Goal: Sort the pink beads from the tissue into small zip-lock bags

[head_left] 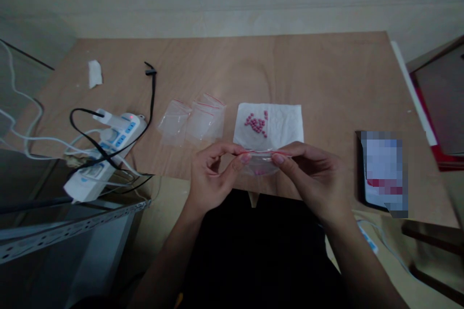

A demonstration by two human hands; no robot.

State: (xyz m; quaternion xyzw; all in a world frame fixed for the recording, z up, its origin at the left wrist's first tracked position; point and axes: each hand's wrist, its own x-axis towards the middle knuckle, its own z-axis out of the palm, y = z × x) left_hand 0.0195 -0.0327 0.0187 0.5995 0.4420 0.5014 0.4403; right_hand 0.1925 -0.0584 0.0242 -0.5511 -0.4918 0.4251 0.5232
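Observation:
Between my two hands is a small clear zip-lock bag (pixel 259 161) with a red strip along its top edge. My left hand (pixel 213 171) pinches the left end of that strip between thumb and fingers. At the right end, my right hand (pixel 313 171) pinches it the same way. A few pink pieces show faintly low in the bag. Just beyond the bag lies a white paper napkin (pixel 286 125), and on its left half sits a loose cluster of small pink pills (pixel 256 124).
Several clear zip-lock bags (pixel 206 118) lie left of the napkin. Farther left, a white power strip (pixel 123 135) carries plugs and a black cable (pixel 153 96). A scrap of white paper (pixel 95 74) is at the back left. A phone (pixel 382 171) rests on the wooden table (pixel 326 72) at right.

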